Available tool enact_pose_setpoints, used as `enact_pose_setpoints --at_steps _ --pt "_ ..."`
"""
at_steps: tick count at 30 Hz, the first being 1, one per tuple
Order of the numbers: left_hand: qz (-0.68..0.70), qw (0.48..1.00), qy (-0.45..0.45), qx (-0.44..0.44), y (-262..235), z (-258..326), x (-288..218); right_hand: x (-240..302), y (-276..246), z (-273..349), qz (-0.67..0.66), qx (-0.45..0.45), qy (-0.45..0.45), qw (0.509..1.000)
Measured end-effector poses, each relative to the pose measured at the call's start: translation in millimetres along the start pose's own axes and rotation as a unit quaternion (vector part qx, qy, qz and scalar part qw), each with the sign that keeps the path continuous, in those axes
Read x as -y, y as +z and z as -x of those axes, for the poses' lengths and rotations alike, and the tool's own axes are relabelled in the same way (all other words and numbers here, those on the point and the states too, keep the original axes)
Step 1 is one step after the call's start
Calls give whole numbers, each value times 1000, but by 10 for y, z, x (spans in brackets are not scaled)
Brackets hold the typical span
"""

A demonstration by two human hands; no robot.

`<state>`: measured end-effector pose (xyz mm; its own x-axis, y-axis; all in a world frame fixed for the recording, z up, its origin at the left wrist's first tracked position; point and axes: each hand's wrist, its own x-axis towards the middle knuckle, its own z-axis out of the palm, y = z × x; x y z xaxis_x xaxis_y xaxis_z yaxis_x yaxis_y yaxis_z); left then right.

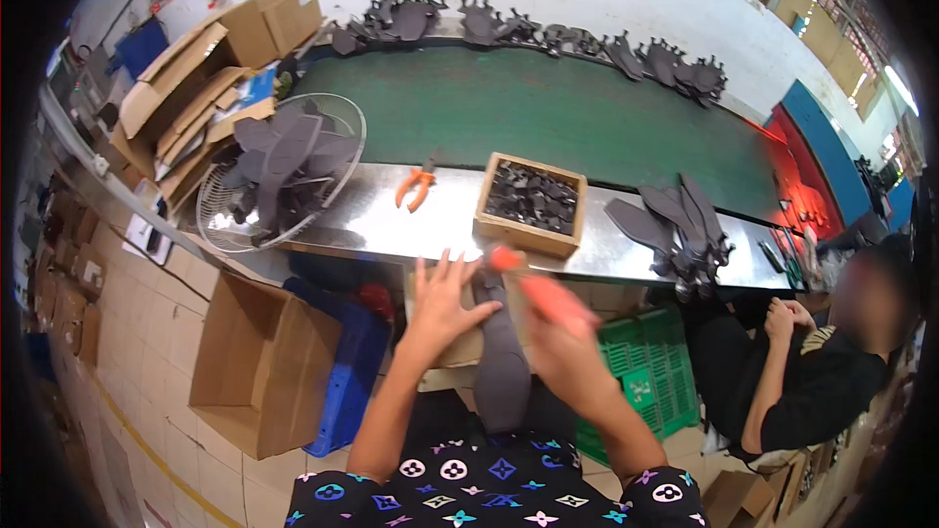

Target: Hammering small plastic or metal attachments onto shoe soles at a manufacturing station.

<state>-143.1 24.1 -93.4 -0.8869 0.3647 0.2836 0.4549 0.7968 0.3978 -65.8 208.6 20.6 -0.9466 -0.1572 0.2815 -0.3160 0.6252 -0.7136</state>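
Observation:
A dark grey shoe sole [502,372] lies lengthwise in front of me, its far end on a light brown block [460,347]. My left hand [442,305] is spread beside the sole, its thumb reaching to the sole's edge. In my right hand [567,347] is a red-orange tool [553,298]; motion blurs it, so its exact kind is unclear. The tool's rounded end is close to the sole's far tip. Just beyond, a wooden box [528,240] full of small black parts stands on the metal table edge. Orange-handled pliers [419,186] lie left of the box.
A wire basket [357,152] of grey soles stands at left, more soles [675,220] at right. Behind runs a green conveyor belt [548,117]. Below are a cardboard box [230,372], a blue crate [347,372] and a green crate [670,352]. A person [822,372] sits at right.

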Motion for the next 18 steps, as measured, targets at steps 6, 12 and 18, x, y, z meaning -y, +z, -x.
enact_pose_setpoints --at_steps 6,12,18 --pt "38 998 -9 53 0 -42 2 28 -210 20 18 -191 -190 963" --pt "29 999 14 32 59 -24 52 -58 -99 20 -13 23 108 994" --pt "223 968 118 -17 -161 65 10 -287 -230 31 12 -98 -105 990"
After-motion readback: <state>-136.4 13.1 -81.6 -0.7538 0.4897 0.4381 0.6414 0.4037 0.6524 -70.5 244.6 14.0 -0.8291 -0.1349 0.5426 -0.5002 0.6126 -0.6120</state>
